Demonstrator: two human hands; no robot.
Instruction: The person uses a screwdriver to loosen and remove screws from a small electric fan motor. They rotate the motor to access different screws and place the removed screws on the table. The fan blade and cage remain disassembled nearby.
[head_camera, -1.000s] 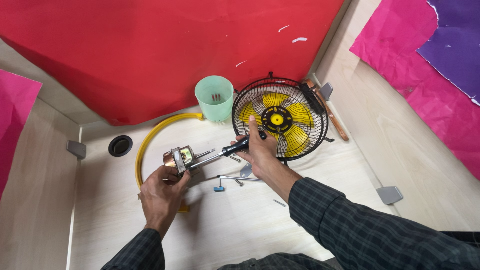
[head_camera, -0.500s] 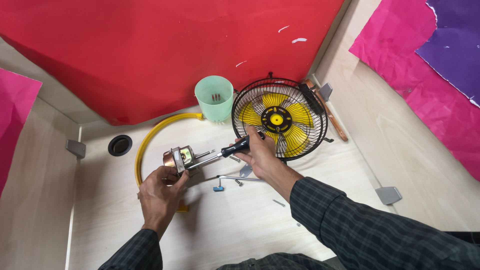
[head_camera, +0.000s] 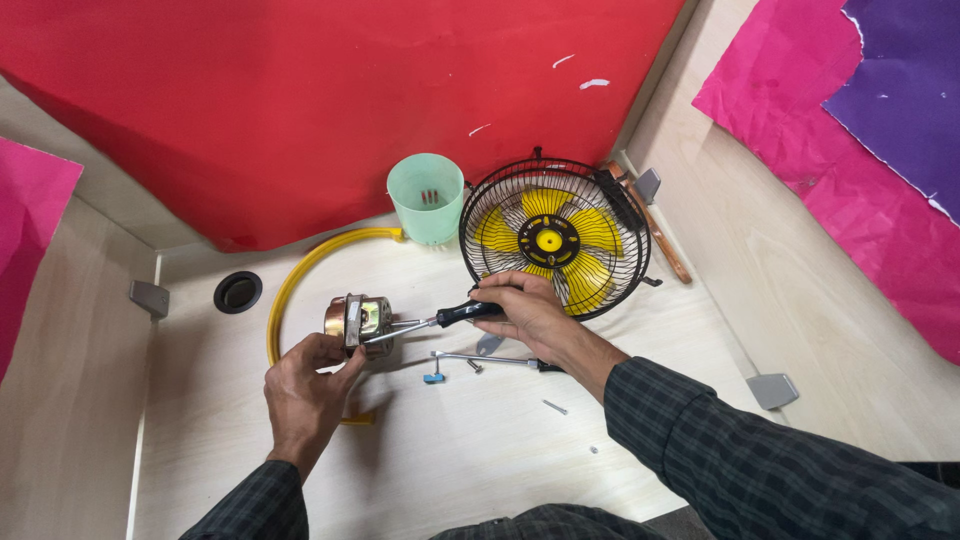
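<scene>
Gripping small motor (head_camera: 358, 320), left hand (head_camera: 305, 385) fingers closed round it; right hand (head_camera: 530, 312) fingers wrapped on screwdriver (head_camera: 440, 320), tip at motor.

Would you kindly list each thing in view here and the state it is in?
Left hand: grips the small motor, held off the table.
Right hand: holds the screwdriver, tip at the motor.
Fan: blades still, caged, tilted.
Green cup: upright.
Yellow hose: lying curved.
Loose screw: lying flat.
</scene>
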